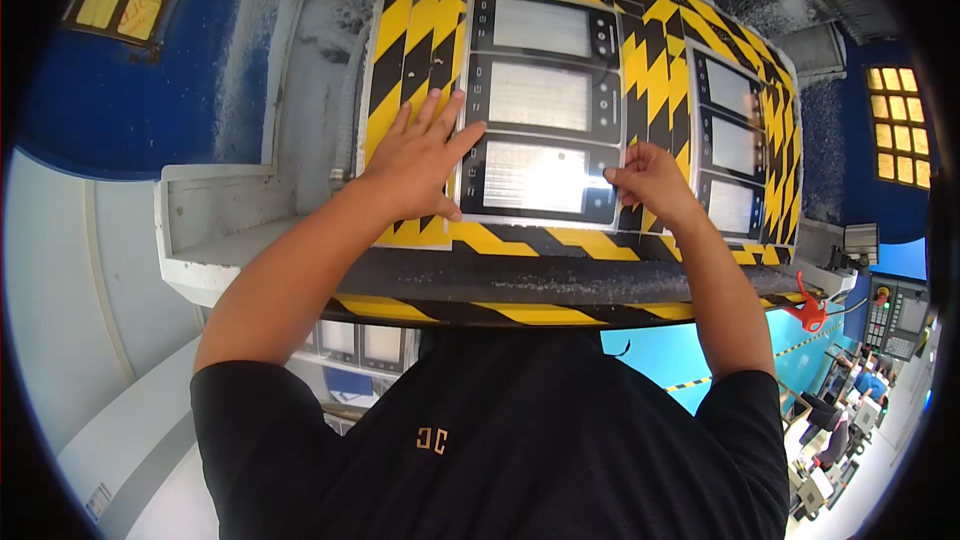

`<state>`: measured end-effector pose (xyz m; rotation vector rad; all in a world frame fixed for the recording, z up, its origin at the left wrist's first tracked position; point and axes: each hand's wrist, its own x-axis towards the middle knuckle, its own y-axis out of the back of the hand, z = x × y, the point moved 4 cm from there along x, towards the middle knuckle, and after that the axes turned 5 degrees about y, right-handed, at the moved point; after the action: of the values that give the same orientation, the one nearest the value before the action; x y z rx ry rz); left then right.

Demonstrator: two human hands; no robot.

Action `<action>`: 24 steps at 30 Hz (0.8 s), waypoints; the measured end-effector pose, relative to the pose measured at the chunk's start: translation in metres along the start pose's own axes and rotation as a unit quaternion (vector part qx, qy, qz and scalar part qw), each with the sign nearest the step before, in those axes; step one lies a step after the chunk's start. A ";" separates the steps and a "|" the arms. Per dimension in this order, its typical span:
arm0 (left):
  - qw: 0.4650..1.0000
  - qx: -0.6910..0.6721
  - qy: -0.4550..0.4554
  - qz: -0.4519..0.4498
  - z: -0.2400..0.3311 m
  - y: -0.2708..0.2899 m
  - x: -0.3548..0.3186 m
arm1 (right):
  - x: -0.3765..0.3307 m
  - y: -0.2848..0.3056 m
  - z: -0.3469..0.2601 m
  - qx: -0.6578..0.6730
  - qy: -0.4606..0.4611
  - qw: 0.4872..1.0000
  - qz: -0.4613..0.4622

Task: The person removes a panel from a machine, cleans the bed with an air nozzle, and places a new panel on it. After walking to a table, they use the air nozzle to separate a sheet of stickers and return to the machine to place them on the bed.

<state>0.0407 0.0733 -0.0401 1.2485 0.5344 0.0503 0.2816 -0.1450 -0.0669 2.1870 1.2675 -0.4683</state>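
Note:
Three flat black-framed panels with pale, see-through windows and small white symbols lie in a column on a yellow-and-black striped machine bed. Light glares off the nearest one. My left hand is open, fingers spread, its fingertips at the left edges of the near and middle panels. At the near panel's right edge, my right hand is closed, the thumb on the panel's border and the other fingers curled beside it. How far the fingers reach under the edge is hidden.
A second column of similar panels lies to the right on the bed. A striped front ledge runs before me. At the right are a red spray gun and a machine control panel. More framed panels show below the ledge.

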 end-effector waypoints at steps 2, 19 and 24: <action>0.999 0.011 -0.033 -0.021 0.000 0.002 0.006 | -0.001 0.000 -0.002 -0.023 -0.008 1.000 0.001; 0.997 0.043 -0.037 -0.050 -0.002 0.002 0.018 | -0.002 0.001 -0.009 -0.032 -0.015 0.999 0.009; 0.997 0.048 -0.040 -0.042 -0.003 0.003 0.017 | -0.001 0.001 -0.006 -0.031 -0.013 0.999 0.010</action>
<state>0.0548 0.0825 -0.0445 1.3141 0.5242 -0.0959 0.2819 -0.1417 -0.0615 2.1333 1.2288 -0.4408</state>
